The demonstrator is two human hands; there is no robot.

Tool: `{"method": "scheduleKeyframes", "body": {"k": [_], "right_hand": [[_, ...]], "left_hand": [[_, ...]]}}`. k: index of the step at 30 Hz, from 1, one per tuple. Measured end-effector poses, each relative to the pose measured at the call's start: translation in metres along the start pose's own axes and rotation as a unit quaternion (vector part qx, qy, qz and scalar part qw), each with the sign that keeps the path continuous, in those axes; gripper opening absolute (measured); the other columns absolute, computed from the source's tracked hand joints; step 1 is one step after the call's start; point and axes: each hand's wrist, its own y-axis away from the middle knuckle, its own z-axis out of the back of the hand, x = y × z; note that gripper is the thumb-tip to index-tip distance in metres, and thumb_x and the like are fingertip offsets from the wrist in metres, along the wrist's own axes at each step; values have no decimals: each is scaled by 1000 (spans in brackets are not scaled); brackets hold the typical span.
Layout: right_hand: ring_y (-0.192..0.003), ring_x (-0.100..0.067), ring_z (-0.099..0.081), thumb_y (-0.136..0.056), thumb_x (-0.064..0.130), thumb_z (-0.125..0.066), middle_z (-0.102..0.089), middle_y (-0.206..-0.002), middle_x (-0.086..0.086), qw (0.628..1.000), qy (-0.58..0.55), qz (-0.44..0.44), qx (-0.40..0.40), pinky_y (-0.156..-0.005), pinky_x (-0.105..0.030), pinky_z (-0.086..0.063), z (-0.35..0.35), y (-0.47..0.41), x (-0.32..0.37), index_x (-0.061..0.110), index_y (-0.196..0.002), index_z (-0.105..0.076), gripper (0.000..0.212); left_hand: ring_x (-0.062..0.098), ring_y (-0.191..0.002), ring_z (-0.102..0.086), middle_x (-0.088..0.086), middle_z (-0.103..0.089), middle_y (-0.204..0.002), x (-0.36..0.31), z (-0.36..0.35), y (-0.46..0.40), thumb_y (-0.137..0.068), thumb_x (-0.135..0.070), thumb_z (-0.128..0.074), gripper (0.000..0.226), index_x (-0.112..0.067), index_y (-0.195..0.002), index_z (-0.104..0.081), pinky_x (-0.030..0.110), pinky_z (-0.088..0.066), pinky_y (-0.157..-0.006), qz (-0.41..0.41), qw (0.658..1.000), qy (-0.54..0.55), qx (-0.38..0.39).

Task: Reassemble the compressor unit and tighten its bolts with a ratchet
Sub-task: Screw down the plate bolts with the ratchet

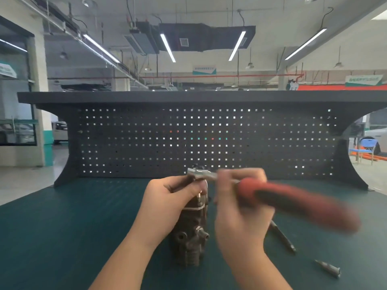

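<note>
A dark, grimy compressor unit (pixel 191 233) stands upright on the green bench mat (pixel 62 227), close in front of me. My left hand (pixel 167 204) grips its upper part from the left. My right hand (pixel 238 208) holds a ratchet by its red and black handle (pixel 297 203), which is blurred and points right. The ratchet's silver head (pixel 200 173) sits on top of the compressor, just above my left fingers. The bolt under the head is hidden.
A dark extension bar (pixel 282 237) and a silver socket (pixel 328 268) lie on the mat at the right. A black pegboard back panel (pixel 209 141) with a shelf on top closes the far side of the bench.
</note>
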Motion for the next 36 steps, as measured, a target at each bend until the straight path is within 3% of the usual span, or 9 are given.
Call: {"method": "scheduleKeyframes", "body": {"k": [5,9,15,21,28,29,30,31,36], "right_hand": [[-46,-11,-38,-97,26,-54,-42,-48,6,881,-288,-352,-128,-47,-23,-35,14,-21,-17,22,-72,-52,25],[-52,3,-50,-91,30,-60,-54,-57,16,997,-39,-63,-17,-55,-10,-41,7,-11,-11,37,-69,-53,24],[-58,-2,-50,-94,44,-56,-52,-69,11,978,99,140,121,-55,-15,-41,-1,5,-7,33,-82,-59,17],[-50,-8,-47,-92,31,-61,-53,-56,8,937,-198,-282,-64,-57,-28,-39,15,-20,-15,25,-70,-70,25],[-63,-8,-49,-94,31,-54,-47,-77,9,919,199,288,181,-58,-17,-40,4,3,-6,31,-87,-56,8],[-63,-8,-49,-96,34,-53,-46,-76,9,916,198,294,186,-59,-15,-39,7,2,-8,27,-88,-56,11],[-64,-3,-51,-96,40,-51,-50,-75,13,934,184,255,170,-61,-10,-39,10,-1,-9,29,-89,-56,14],[-64,0,-54,-95,44,-51,-55,-72,17,966,138,175,130,-62,-7,-39,12,-5,-9,32,-87,-56,15],[-50,-9,-44,-92,29,-59,-51,-53,5,896,-253,-360,-56,-53,-23,-36,14,-24,-16,20,-70,-64,24]], "left_hand": [[11,-88,-74,-3,-78,-88,4,0,-2,-78,-30,-75,14,-31,-91,-79,17,-55,-74,15,1000,-6,6],[6,-82,-73,-8,-77,-81,1,-4,-2,-80,-19,-77,14,-32,-84,-79,17,-55,-73,15,1000,-15,23],[-4,-50,-58,-10,-65,-51,-4,-5,0,-76,-8,-71,29,-26,-53,-73,9,-43,-49,12,1000,-14,-3],[5,-80,-72,-6,-77,-82,1,-2,0,-82,-25,-72,10,-30,-84,-80,12,-50,-68,16,999,-40,12],[-2,-47,-56,-15,-54,-37,-8,-7,0,-93,-4,-50,64,-29,-35,-65,9,-43,-50,41,998,-23,-49],[-6,-46,-56,-17,-56,-40,-11,-9,2,-41,21,-5,81,-31,-39,-67,5,-40,-48,24,999,-22,-40],[-7,-49,-59,-17,-63,-48,-10,-10,2,-55,-68,-58,41,-29,-48,-72,4,-41,-49,5,1000,-27,-11],[-6,-57,-64,-13,-71,-60,-11,-8,2,-87,-11,-66,32,-26,-60,-77,5,-44,-52,5,1000,-27,12],[2,-77,-72,-9,-77,-81,0,-2,-2,-84,-29,-71,8,-29,-83,-80,12,-51,-67,34,998,-52,30]]}}
